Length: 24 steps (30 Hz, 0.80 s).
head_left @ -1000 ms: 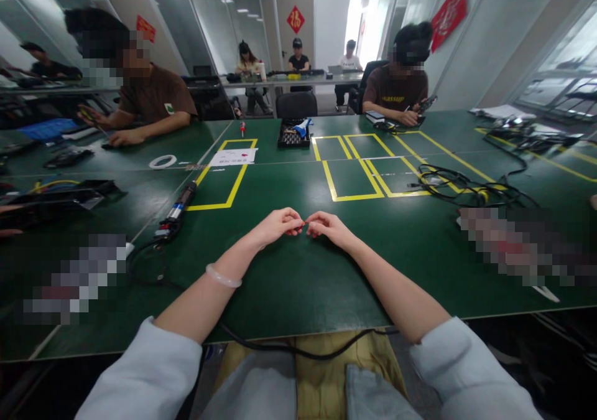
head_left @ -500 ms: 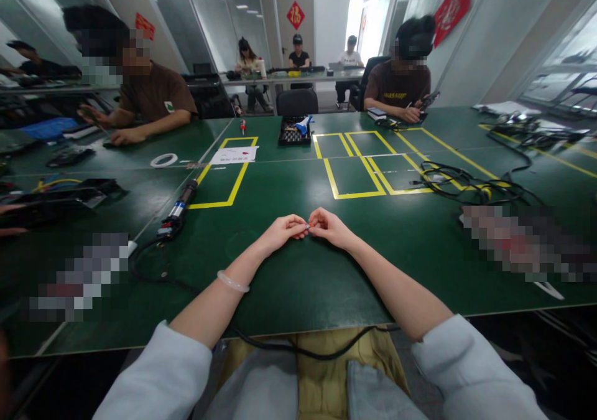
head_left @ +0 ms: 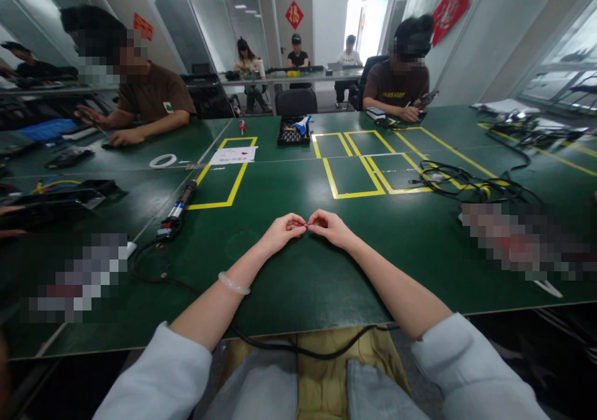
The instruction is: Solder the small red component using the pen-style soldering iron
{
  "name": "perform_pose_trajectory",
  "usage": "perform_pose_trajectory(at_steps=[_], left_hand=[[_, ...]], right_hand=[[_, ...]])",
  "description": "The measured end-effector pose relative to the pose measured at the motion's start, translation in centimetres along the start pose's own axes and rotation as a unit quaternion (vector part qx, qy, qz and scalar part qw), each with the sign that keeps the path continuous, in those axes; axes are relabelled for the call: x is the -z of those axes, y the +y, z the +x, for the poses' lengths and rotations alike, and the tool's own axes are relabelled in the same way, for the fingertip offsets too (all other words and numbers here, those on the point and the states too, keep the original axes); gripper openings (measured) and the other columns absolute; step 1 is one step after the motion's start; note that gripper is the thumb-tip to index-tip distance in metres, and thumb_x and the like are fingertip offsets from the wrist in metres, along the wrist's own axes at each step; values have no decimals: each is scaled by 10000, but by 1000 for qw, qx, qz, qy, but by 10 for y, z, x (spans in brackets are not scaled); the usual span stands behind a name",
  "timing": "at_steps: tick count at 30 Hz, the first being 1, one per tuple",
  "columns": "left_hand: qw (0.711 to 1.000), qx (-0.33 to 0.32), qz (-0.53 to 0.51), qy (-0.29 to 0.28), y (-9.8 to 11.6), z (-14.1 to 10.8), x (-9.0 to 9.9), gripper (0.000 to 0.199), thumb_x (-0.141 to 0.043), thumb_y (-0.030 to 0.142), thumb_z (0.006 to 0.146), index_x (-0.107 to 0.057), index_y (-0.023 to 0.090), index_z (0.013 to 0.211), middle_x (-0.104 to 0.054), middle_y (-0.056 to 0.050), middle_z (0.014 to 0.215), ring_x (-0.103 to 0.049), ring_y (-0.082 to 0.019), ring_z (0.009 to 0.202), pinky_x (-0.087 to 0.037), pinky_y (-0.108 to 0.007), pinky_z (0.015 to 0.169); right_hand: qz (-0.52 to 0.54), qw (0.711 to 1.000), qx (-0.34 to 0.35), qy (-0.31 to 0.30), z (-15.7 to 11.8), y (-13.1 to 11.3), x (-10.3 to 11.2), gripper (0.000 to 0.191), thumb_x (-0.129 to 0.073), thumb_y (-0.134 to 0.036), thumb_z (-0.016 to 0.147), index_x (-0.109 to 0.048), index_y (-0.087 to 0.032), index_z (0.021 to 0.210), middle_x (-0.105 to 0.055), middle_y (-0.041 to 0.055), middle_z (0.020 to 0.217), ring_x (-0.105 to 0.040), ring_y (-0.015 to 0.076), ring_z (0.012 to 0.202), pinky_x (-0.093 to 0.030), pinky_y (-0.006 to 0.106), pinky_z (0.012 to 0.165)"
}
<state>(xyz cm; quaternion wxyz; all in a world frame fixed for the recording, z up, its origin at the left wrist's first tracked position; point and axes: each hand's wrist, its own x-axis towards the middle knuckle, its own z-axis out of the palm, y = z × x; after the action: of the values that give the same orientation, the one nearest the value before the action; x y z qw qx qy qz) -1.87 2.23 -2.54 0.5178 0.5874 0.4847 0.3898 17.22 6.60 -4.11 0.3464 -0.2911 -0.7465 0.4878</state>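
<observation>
My left hand (head_left: 285, 232) and my right hand (head_left: 329, 228) meet over the middle of the green table (head_left: 298, 283). Both are closed in a pinch, fingertips against fingertips. Between them is something tiny, mostly hidden by the fingers and too small to name. A pale bangle (head_left: 234, 283) circles my left wrist. To the left of my hands lies a tool with a dark, partly clear barrel (head_left: 180, 207), attached to a black cable (head_left: 175, 278) that runs along the table and over its front edge.
Yellow tape outlines (head_left: 359, 195) mark the table. A black tray (head_left: 293, 132) with a blue-and-white item stands at the back. Coiled black cables (head_left: 466, 180) lie on the right, a white tape ring (head_left: 163, 160) on the left. Co-workers sit across the table.
My fingertips have shifted slightly around the tiny thing between them, and less of it shows now. The hands remain in nearly the same place.
</observation>
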Motion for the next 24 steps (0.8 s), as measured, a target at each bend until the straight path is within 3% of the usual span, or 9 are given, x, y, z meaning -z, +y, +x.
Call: perform_pose_trajectory(at_steps=[9, 17, 21, 24], left_hand=[[999, -42, 9, 1, -1, 1, 2, 285, -712, 281, 714, -553, 134, 899, -625, -36, 871, -601, -123, 786, -449, -266, 763], [999, -43, 32, 4, 2, 1, 3, 315, -700, 340, 729, -557, 142, 928, -631, -49, 908, -613, -143, 824, -465, -277, 770], [995, -52, 58, 67, 15, 3, 26, 385, -646, 407, 769, -572, 143, 1040, -638, -82, 1017, -610, -160, 895, -478, -295, 800], [982, -62, 110, 140, 24, 3, 66, 393, -600, 430, 792, -592, 144, 1062, -645, -87, 1052, -604, -167, 930, -472, -310, 853]], right_hand=[[-30, 999, 22, 0, 0, 5, 0, 296, -686, -302, 743, -587, -156, 981, -632, 8, 808, -544, 112, 670, -431, 248, 651], [-50, 999, 18, 0, 0, 3, 1, 209, -635, -307, 790, -601, -159, 934, -599, -4, 746, -514, 110, 638, -419, 243, 624], [-71, 997, 11, 9, -1, 0, 3, 207, -633, -307, 790, -598, -162, 934, -563, -16, 701, -487, 110, 615, -401, 241, 606], [-74, 997, 4, 5, -2, 1, 5, 210, -633, -310, 787, -592, -166, 935, -554, -19, 701, -482, 110, 618, -397, 239, 605]])
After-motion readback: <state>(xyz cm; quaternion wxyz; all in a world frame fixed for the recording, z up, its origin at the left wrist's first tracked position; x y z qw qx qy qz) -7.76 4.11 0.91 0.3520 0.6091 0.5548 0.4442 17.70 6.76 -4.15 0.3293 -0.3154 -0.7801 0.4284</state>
